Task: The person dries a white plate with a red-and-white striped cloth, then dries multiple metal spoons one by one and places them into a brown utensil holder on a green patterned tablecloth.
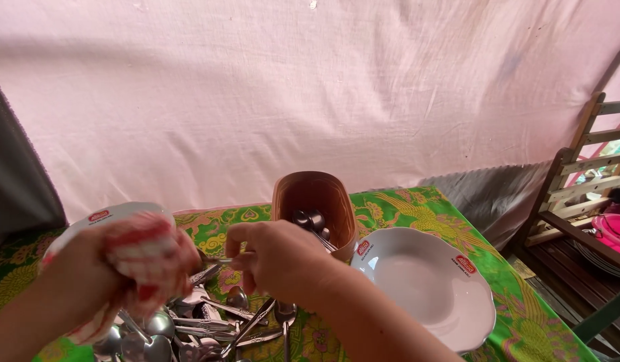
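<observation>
Backdrop: we face a pale pink cloth sheet, creased and matte, hung behind the table.
Table: a green floral plastic tablecloth, glossy, covers the top.
Bowl: 1 white shallow ceramic bowl with a scalloped rim sits right of our hands, apart from them; a 2nd white bowl shows behind the left hand.
Chair: a brown wooden slatted chair stands off the table's right edge.
Holder: a brown oval plastic cutlery holder stands upright just beyond the right hand, a few steel spoon bowls showing inside it.
Pile: loose shiny steel spoons lie heaped and crossed below both hands.
Left hand: our left hand is closed around a red-and-white checked cloth rag, soft and bunched, which wraps 1 end of the piece being wiped.
Right hand: our right hand is pinched shut on the slim steel spoon handle.
Key relation: the handle's long axis runs left to right, level, bridging the small gap between the 2 hands; the holder lies up and right of it, nearer the right hand.
Unclear: we cannot tell the covered end's shape.
</observation>
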